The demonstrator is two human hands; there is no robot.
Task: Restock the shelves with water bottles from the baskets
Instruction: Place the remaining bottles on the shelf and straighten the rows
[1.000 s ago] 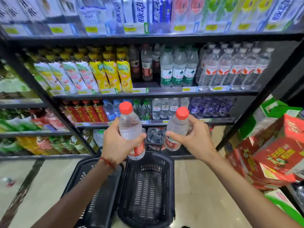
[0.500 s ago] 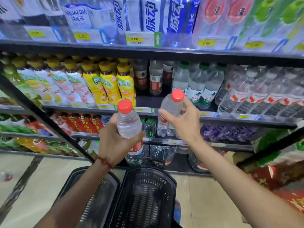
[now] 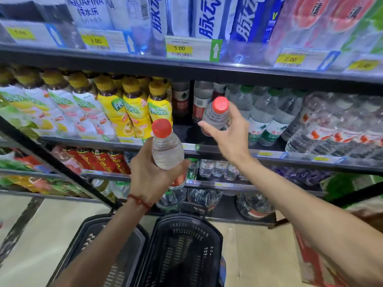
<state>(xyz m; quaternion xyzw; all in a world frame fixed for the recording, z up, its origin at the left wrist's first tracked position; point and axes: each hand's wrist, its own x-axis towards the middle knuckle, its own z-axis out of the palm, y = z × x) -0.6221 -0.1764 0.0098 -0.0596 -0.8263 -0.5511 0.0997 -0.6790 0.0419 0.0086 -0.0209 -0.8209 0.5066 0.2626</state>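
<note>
As I face the shelf (image 3: 269, 155), item one: left hand (image 3: 149, 177), fingers curled round a red-capped bottle (image 3: 167, 156). Item two: right hand (image 3: 231, 139), fingers curled round a second bottle (image 3: 214, 119).

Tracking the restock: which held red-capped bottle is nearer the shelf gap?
The right bottle, gripped by the right hand, is at the dark gap beside the green-capped waters; the left hand holds the left bottle lower.

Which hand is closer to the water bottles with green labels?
Right. The right hand is just left of the green-label bottles, at shelf height; the left hand is lower and farther left.
</note>
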